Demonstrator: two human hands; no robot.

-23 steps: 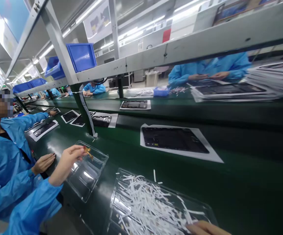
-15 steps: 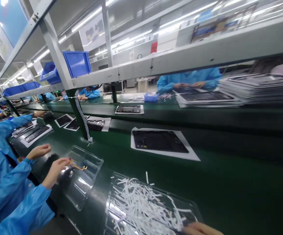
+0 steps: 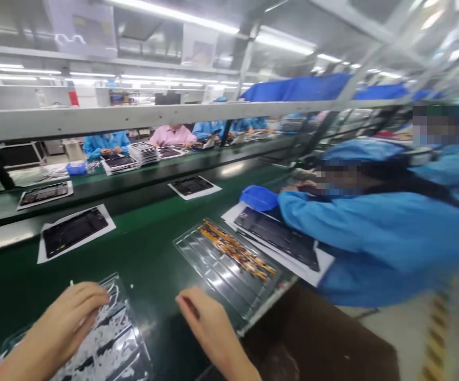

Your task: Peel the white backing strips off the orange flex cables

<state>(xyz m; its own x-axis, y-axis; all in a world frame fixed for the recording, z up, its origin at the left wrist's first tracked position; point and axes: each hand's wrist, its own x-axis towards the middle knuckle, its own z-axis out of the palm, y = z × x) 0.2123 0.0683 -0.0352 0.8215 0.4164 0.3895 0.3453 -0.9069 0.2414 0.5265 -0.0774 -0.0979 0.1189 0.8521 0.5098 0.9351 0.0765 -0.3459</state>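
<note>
My left hand (image 3: 61, 323) rests palm down on a clear plastic tray (image 3: 128, 352) filled with white paper strips (image 3: 102, 333) at the near edge of the green belt. My right hand (image 3: 209, 325) lies flat on the dark belt edge beside it, fingers together, holding nothing. Just beyond the right hand sits a second clear ribbed tray (image 3: 217, 267) with a row of orange flex parts (image 3: 235, 251) along its far side. Neither hand grips anything that I can see.
A black panel on white paper (image 3: 73, 230) lies on the green conveyor (image 3: 150, 238), with others farther back. A person in a blue coat (image 3: 372, 238) leans over a panel (image 3: 281, 238) at the right. More workers sit across the line under a grey rail (image 3: 134, 116).
The view has swung from left to right. The co-worker and tray on the left are out of view. My left hand now lies on the strip tray and my right hand is on the belt edge.
</note>
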